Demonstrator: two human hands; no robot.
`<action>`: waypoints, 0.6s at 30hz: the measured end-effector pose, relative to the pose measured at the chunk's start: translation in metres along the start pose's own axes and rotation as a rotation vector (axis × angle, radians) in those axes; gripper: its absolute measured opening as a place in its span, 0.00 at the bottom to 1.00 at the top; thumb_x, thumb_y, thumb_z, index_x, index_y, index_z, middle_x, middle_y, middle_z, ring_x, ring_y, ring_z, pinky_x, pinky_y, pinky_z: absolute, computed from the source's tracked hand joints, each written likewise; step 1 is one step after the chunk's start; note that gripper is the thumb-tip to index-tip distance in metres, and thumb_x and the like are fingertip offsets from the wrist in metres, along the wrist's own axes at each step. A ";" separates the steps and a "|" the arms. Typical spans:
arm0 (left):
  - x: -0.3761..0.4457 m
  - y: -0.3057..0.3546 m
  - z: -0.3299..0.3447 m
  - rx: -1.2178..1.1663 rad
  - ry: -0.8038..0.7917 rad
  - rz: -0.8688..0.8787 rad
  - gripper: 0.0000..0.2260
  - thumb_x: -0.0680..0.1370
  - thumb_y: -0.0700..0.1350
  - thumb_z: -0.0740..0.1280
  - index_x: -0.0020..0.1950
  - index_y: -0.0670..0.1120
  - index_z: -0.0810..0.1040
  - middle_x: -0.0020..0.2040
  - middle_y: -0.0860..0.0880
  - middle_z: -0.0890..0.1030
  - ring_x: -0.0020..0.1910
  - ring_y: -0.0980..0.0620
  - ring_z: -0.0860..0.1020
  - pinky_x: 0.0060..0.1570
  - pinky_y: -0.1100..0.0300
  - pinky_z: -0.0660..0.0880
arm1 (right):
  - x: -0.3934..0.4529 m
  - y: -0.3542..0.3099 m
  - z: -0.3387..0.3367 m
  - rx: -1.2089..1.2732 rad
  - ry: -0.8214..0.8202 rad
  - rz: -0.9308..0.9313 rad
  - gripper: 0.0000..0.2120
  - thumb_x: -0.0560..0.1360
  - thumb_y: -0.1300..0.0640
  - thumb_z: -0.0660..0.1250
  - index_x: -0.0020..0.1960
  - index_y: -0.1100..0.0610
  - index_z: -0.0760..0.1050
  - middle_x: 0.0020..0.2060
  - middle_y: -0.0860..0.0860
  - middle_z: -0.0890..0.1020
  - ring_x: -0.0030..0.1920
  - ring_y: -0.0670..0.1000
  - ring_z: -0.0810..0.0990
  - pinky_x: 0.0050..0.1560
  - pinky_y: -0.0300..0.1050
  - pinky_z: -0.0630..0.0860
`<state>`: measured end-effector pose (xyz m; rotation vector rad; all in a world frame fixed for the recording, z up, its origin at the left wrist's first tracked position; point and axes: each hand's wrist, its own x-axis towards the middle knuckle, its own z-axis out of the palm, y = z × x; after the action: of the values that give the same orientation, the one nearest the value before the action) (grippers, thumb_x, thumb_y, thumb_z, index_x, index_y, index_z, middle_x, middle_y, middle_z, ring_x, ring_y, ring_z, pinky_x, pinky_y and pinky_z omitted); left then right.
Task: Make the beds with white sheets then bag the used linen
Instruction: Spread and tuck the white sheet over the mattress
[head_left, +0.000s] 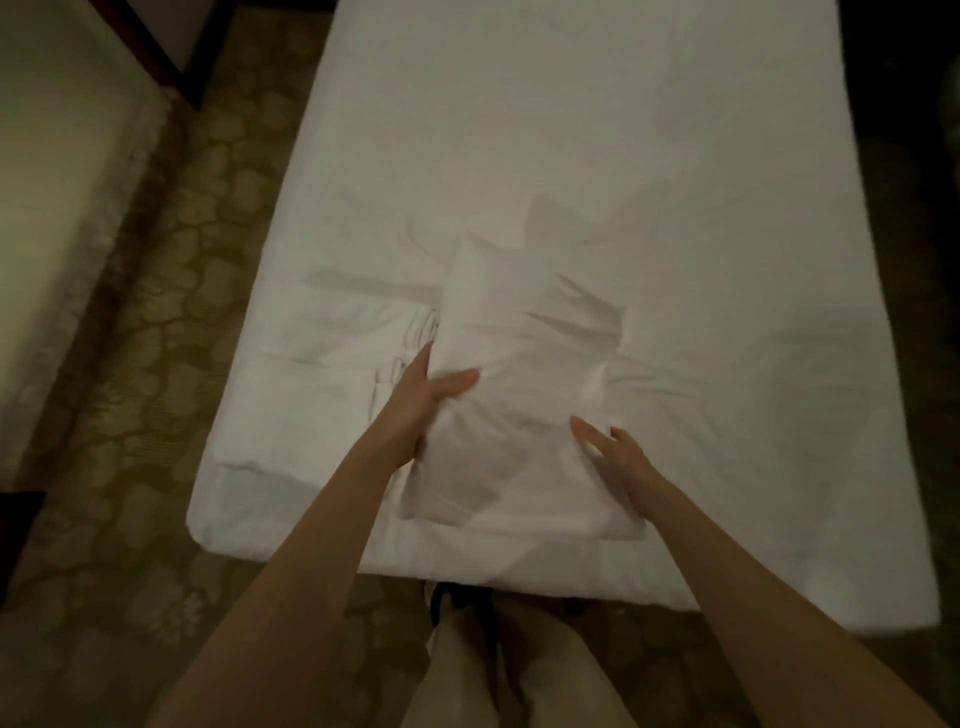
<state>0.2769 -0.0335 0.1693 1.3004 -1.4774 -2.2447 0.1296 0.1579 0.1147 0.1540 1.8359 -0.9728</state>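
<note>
Your left hand grips the left edge of a folded white sheet: thumb stretched across the top, fingers curled under the fold. Your right hand lies against the sheet's near right corner, fingers fairly straight and spread, touching the cloth; motion blur makes it hard to say whether any finger hooks under the edge. The folded sheet sits on the near middle of the bed, its far end lifted a little and wrinkling the white cover beneath. A second folded stack of white linen rests just left of it, beside your left hand. Patterned carpet lies to the left of the bed, with another bed at far left.
</note>
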 end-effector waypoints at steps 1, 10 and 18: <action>-0.010 0.014 -0.001 -0.022 -0.003 0.013 0.27 0.65 0.43 0.73 0.64 0.47 0.75 0.54 0.48 0.84 0.50 0.50 0.83 0.44 0.59 0.79 | -0.007 -0.008 -0.004 0.019 -0.077 0.024 0.39 0.64 0.36 0.73 0.66 0.60 0.73 0.56 0.52 0.81 0.50 0.52 0.81 0.47 0.41 0.78; -0.108 0.116 -0.028 -0.200 -0.013 0.032 0.23 0.66 0.46 0.72 0.60 0.43 0.78 0.52 0.44 0.84 0.50 0.45 0.83 0.44 0.54 0.81 | -0.118 -0.114 0.019 0.305 -0.454 -0.126 0.15 0.83 0.57 0.53 0.43 0.57 0.74 0.27 0.47 0.83 0.25 0.40 0.80 0.25 0.31 0.74; -0.153 0.138 -0.083 -0.164 0.129 0.051 0.33 0.60 0.49 0.78 0.64 0.45 0.76 0.58 0.44 0.82 0.56 0.43 0.81 0.47 0.52 0.79 | -0.110 -0.136 0.058 0.239 -0.538 -0.142 0.13 0.79 0.54 0.61 0.54 0.62 0.77 0.43 0.58 0.85 0.42 0.53 0.85 0.42 0.44 0.80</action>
<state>0.3877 -0.0747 0.3574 1.3143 -1.2405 -2.1543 0.1558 0.0623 0.2698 -0.0899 1.2497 -1.1967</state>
